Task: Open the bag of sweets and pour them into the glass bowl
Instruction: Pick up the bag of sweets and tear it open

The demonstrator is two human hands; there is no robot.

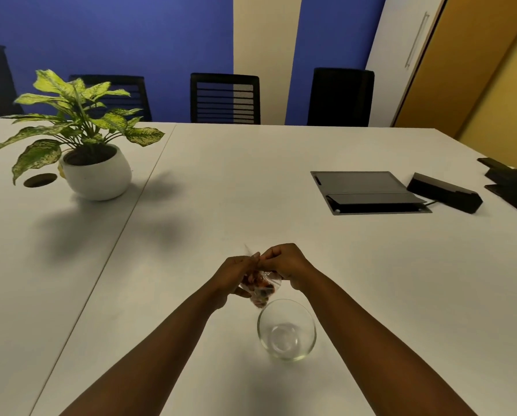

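We held the bag of sweets (258,288) just beyond the glass bowl (286,330), left hand (231,276) and right hand (284,262) fingers pinching its top. The bag looked unopened; the bowl was empty, so pouring remained.

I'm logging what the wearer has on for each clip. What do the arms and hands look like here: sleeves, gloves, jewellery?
Both forearms are bare right to the bottom edge of the frame, with no sleeves in view. The left hand and right hand wear no gloves. No watch, bracelet or ring shows.
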